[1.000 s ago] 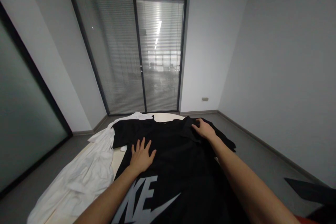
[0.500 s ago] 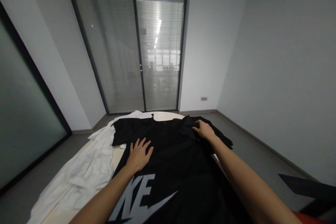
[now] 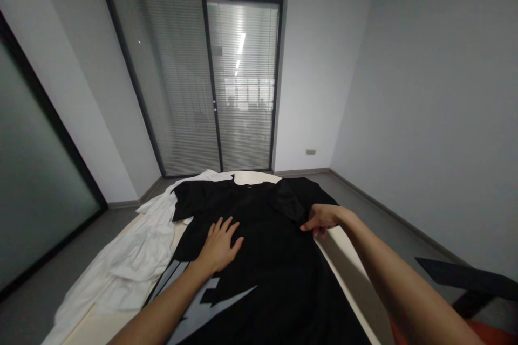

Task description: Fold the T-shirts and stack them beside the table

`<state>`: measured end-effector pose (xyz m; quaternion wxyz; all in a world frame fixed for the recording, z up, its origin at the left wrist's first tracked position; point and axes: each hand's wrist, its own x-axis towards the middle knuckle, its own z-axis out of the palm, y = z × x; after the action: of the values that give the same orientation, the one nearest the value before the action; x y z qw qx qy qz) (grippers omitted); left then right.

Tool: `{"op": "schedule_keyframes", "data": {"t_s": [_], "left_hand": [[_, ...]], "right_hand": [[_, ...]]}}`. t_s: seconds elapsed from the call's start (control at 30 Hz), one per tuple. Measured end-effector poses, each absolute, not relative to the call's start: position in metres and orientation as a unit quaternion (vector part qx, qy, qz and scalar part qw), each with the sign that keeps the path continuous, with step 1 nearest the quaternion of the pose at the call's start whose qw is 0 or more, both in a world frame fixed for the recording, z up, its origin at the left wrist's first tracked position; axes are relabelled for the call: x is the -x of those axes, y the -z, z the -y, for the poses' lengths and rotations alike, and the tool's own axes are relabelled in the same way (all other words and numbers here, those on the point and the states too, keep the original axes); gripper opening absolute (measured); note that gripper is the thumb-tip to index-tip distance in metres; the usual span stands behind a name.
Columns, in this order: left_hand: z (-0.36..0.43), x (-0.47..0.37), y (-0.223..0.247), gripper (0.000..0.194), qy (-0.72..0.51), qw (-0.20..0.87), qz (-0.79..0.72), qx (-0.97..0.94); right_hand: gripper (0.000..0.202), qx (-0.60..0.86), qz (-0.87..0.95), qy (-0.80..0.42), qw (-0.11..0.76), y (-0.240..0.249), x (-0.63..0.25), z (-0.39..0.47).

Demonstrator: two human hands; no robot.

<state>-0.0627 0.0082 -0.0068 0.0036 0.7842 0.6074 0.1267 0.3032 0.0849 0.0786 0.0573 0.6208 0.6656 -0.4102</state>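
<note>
A black T-shirt [image 3: 275, 264] with a large grey print lies spread before me, its neckline toward the far side. My left hand [image 3: 220, 245] rests flat on the chest of the shirt, fingers spread. At the shirt's right side, my right hand [image 3: 324, 218] has thumb and fingers closed on the fabric near the right sleeve [image 3: 287, 199]. That sleeve is folded inward over the shoulder area. The left sleeve [image 3: 190, 197] lies stretched out to the side. My left forearm covers part of the print.
White crumpled cloth [image 3: 133, 259] lies along the left of the pale table [image 3: 259, 177]. A dark flat object [image 3: 465, 277], perhaps part of a chair, stands at the right. Beyond the table is a glass door [image 3: 174, 91] with blinds.
My right hand has moved from the shoulder toward me, down to the sleeve and side edge. The shirt's right side has drawn inward, baring the table's right edge. My left hand stays flat.
</note>
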Motion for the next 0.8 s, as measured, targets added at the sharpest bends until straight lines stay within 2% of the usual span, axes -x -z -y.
{"op": "schedule_keyframes", "data": {"t_s": [0.23,0.37,0.5,0.6,0.7,0.8], "left_hand": [[0.004,0.062,0.004,0.064,-0.089,0.057,-0.621,-0.776],[0.008,0.067,-0.005,0.059,-0.097,0.062,-0.613,-0.781],[0.016,0.067,-0.001,0.061,-0.101,0.023,-0.656,-0.748],[0.026,0.058,0.006,0.065,-0.085,0.024,-0.676,-0.731],[0.036,0.046,0.010,0.067,-0.079,0.023,-0.689,-0.720],[0.038,0.039,0.007,0.069,-0.076,0.030,-0.691,-0.718]], "right_hand": [[0.029,-0.665,-0.655,0.346,0.098,-0.073,-0.288,-0.063],[0.027,-0.692,-0.654,0.284,0.114,-0.083,-0.281,-0.059],[0.032,-0.715,-0.696,0.064,0.014,-0.089,-0.259,-0.058],[0.037,-0.694,-0.717,0.017,-0.062,-0.079,-0.235,-0.058],[0.044,-0.665,-0.743,-0.019,-0.078,-0.059,-0.213,-0.059],[0.044,-0.656,-0.752,-0.033,-0.045,-0.042,-0.197,-0.059]]}}
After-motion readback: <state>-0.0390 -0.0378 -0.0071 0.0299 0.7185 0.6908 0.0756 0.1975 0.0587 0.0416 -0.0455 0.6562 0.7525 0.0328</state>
